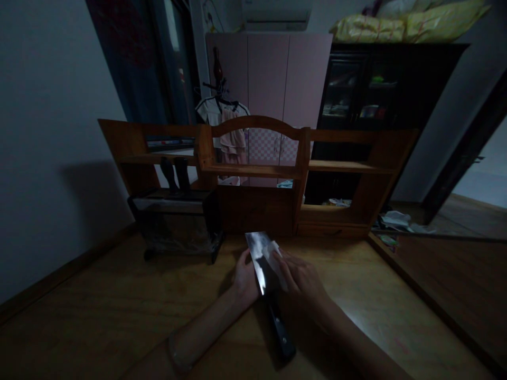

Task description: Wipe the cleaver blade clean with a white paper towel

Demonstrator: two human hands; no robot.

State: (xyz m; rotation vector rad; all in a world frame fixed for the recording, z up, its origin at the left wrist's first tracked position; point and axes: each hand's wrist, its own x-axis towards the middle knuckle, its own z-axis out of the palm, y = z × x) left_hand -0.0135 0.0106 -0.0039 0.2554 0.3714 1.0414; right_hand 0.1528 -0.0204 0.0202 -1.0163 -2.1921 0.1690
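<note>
A cleaver (pixel 261 265) with a broad shiny blade is tilted above the wooden table, its black riveted handle pointing toward me. My left hand (pixel 244 279) supports the blade from below and the left side; most of its fingers are hidden behind the metal. Against the blade's right part, my right hand (pixel 300 274) presses a folded white tissue (pixel 273 252), fingers closed over it. To the left stands a knife block (pixel 174 224) with a dark frame, and two black knife handles (pixel 175 174) stick up out of it.
A wooden shelf unit (pixel 253 170) runs along the table's (pixel 190 295) far side, with a small drawer (pixel 332 231) at its right. A white wall (pixel 51 158) borders the table on the left. Beyond are pink cabinets (pixel 267 79), hanging clothes (pixel 227 121) and a dark cupboard (pixel 396 84).
</note>
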